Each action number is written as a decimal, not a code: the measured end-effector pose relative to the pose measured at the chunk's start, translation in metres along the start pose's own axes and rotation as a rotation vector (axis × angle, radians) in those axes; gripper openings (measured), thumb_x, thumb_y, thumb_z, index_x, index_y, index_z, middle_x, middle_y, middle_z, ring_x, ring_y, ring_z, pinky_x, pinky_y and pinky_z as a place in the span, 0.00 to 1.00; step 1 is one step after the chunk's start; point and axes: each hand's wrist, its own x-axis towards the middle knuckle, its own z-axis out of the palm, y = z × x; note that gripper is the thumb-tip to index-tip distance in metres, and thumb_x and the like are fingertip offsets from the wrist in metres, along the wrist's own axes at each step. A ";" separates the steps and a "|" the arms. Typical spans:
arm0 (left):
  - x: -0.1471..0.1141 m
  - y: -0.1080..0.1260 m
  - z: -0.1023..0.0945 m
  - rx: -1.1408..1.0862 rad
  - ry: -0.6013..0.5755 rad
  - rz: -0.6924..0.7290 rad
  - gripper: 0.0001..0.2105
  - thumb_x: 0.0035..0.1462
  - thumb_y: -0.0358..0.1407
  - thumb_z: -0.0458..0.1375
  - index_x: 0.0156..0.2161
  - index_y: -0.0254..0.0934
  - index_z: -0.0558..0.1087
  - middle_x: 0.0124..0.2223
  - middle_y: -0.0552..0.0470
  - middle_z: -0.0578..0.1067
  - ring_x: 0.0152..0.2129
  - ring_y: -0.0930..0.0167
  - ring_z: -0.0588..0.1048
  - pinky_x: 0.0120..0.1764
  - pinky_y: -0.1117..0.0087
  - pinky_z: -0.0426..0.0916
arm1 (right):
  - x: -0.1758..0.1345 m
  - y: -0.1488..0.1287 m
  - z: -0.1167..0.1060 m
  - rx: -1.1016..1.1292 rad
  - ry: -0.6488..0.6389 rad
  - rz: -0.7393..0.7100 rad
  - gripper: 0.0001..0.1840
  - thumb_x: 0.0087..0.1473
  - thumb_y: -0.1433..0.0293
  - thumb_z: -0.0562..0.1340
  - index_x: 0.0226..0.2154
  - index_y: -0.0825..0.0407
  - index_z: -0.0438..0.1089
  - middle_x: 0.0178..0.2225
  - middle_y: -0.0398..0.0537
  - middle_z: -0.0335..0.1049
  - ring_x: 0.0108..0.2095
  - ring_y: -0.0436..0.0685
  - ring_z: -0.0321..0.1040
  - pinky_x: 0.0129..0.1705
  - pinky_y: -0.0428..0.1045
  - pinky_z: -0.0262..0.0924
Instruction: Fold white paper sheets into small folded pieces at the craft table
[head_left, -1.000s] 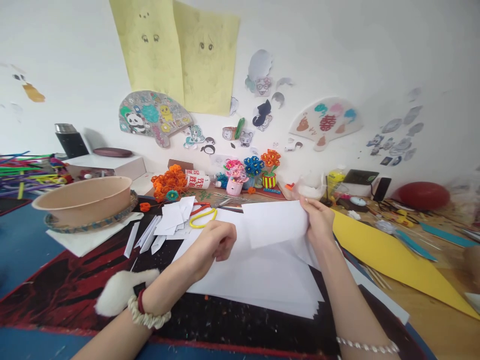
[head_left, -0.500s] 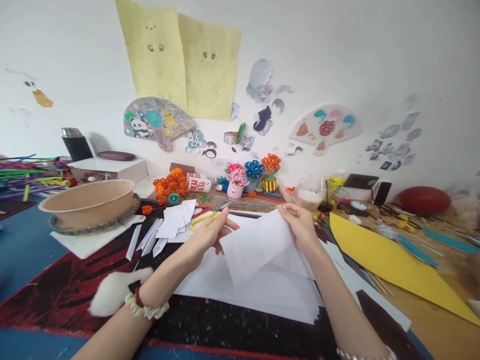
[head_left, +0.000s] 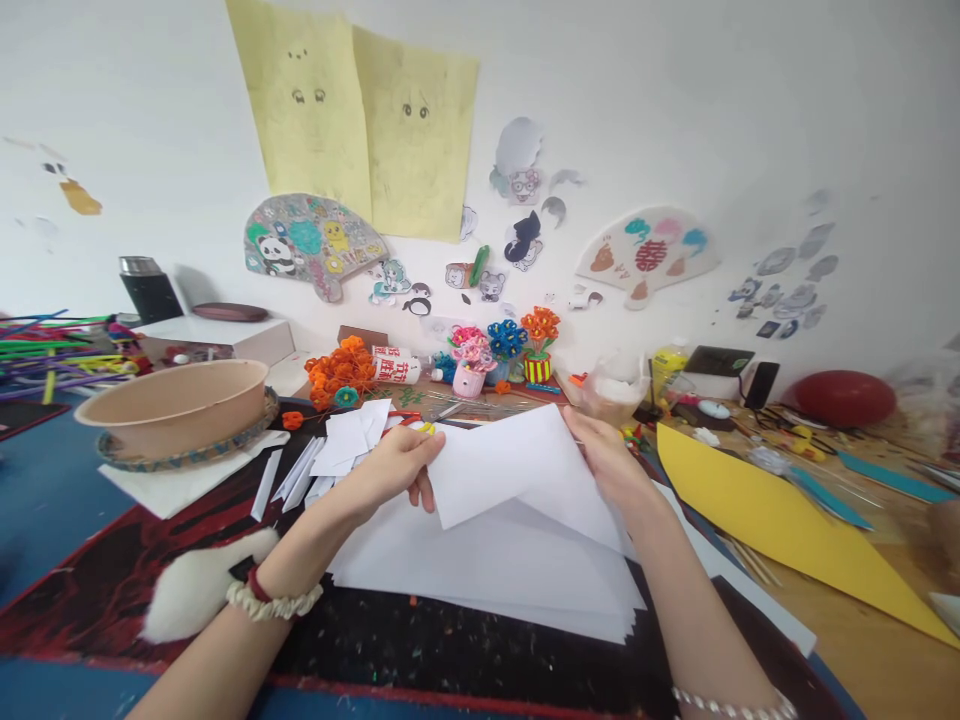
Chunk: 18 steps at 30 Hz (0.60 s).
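Note:
My left hand (head_left: 405,464) pinches the left corner of a folded sheet of white paper (head_left: 495,465) between thumb and fingers. At the sheet's right edge my right hand (head_left: 606,450) is closed on the paper, its fingertips partly hidden behind it. The sheet is tilted up, with a folded flap hanging toward the right. Under it a stack of white paper (head_left: 487,575) lies on a black and red mat (head_left: 420,650). Close behind my left hand are small cut paper pieces (head_left: 349,440) and yellow-handled scissors, mostly covered by the hand.
A beige basin (head_left: 176,405) stands on the left beside a white fluffy object (head_left: 199,585). Pipe-cleaner flowers (head_left: 472,355) line the back near the wall. Yellow card (head_left: 780,520) and a red oval object (head_left: 845,400) lie to the right.
My left hand has closed on the paper's left corner, where its fingers were apart before. The raised sheet has shifted left and flattened, and my right fingers have slid lower along its edge.

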 end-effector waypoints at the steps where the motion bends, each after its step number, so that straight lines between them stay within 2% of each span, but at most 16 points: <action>1: 0.001 -0.001 -0.003 0.030 0.024 -0.001 0.19 0.59 0.47 0.46 0.23 0.36 0.62 0.15 0.52 0.71 0.11 0.73 0.68 0.18 0.75 0.58 | -0.001 -0.001 -0.002 0.019 -0.076 0.057 0.24 0.40 0.57 0.70 0.38 0.55 0.74 0.32 0.52 0.77 0.31 0.60 0.73 0.28 0.49 0.64; 3: 0.002 -0.003 -0.009 0.185 0.091 0.022 0.19 0.60 0.44 0.46 0.22 0.36 0.64 0.16 0.51 0.71 0.13 0.71 0.69 0.20 0.73 0.60 | -0.001 -0.001 -0.007 0.050 -0.212 0.147 0.28 0.36 0.64 0.73 0.43 0.53 0.71 0.35 0.52 0.77 0.33 0.60 0.74 0.33 0.50 0.66; 5: 0.002 -0.005 -0.009 0.445 0.221 0.084 0.16 0.59 0.40 0.48 0.25 0.35 0.69 0.23 0.48 0.75 0.21 0.67 0.74 0.25 0.69 0.64 | -0.001 -0.001 -0.009 0.059 -0.282 0.184 0.32 0.34 0.68 0.74 0.45 0.53 0.70 0.35 0.53 0.77 0.34 0.60 0.74 0.35 0.51 0.67; 7: 0.000 -0.004 0.000 0.727 0.401 0.186 0.10 0.57 0.36 0.50 0.35 0.35 0.73 0.35 0.45 0.78 0.34 0.60 0.75 0.35 0.63 0.66 | -0.002 0.000 -0.006 0.049 -0.304 0.195 0.33 0.33 0.70 0.74 0.46 0.53 0.69 0.32 0.50 0.76 0.31 0.60 0.74 0.33 0.51 0.67; 8: -0.001 -0.004 0.008 0.841 0.494 0.246 0.11 0.57 0.35 0.51 0.42 0.35 0.73 0.42 0.43 0.77 0.41 0.58 0.73 0.41 0.60 0.65 | -0.002 0.000 -0.003 0.038 -0.306 0.194 0.33 0.34 0.70 0.74 0.46 0.53 0.68 0.29 0.48 0.76 0.29 0.59 0.74 0.32 0.51 0.66; 9: -0.003 -0.003 0.017 0.936 0.516 0.322 0.12 0.58 0.34 0.51 0.46 0.35 0.71 0.46 0.42 0.75 0.45 0.56 0.71 0.45 0.57 0.63 | -0.003 0.001 0.001 0.024 -0.306 0.189 0.34 0.34 0.69 0.74 0.46 0.53 0.68 0.25 0.45 0.75 0.27 0.57 0.73 0.29 0.50 0.66; 12: -0.006 -0.005 0.046 1.017 0.332 0.506 0.21 0.58 0.41 0.55 0.54 0.36 0.64 0.56 0.42 0.69 0.52 0.58 0.66 0.52 0.55 0.59 | -0.006 0.003 0.014 -0.025 -0.307 0.162 0.36 0.34 0.68 0.74 0.48 0.52 0.66 0.21 0.40 0.71 0.23 0.55 0.71 0.26 0.48 0.64; 13: -0.007 -0.006 0.053 1.027 0.287 0.512 0.25 0.56 0.43 0.56 0.56 0.35 0.62 0.59 0.41 0.65 0.54 0.57 0.64 0.53 0.55 0.58 | -0.007 0.003 0.017 -0.036 -0.317 0.158 0.36 0.35 0.68 0.73 0.49 0.52 0.66 0.22 0.41 0.72 0.24 0.56 0.71 0.26 0.48 0.64; 15: -0.008 -0.010 0.060 1.058 0.210 0.498 0.28 0.54 0.42 0.58 0.58 0.34 0.59 0.61 0.39 0.61 0.56 0.55 0.62 0.54 0.53 0.58 | -0.009 0.002 0.020 -0.044 -0.356 0.155 0.36 0.37 0.67 0.73 0.51 0.52 0.65 0.26 0.45 0.74 0.26 0.56 0.72 0.28 0.48 0.65; 18: -0.009 -0.012 0.056 1.046 0.127 0.428 0.24 0.55 0.35 0.57 0.56 0.34 0.60 0.59 0.39 0.65 0.52 0.56 0.67 0.50 0.55 0.62 | -0.013 -0.003 0.020 -0.045 -0.453 0.128 0.38 0.39 0.68 0.72 0.54 0.50 0.62 0.37 0.50 0.75 0.35 0.57 0.72 0.35 0.50 0.66</action>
